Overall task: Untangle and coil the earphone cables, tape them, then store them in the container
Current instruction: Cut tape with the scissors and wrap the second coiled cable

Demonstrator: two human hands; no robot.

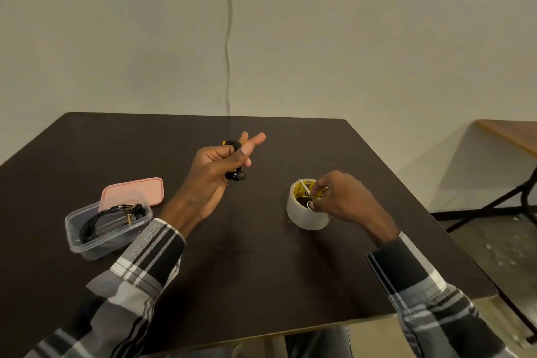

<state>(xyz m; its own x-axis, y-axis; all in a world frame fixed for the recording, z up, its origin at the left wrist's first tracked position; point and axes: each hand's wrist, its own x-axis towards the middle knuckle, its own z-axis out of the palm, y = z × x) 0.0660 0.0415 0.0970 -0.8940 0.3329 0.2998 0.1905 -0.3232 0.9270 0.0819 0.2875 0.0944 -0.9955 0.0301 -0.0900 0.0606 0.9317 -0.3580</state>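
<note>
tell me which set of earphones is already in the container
The black coiled earphones lying in the clear container by the pink lid. The other set is held in the left hand above the table.

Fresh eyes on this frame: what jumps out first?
The two hands mid-table: the left hand is raised, gripping a coiled black earphone, while the right hand picks at the tape roll standing on the dark table. At near left, the clear container already holds another coiled earphone set, with its pink lid lying just behind it.
</note>
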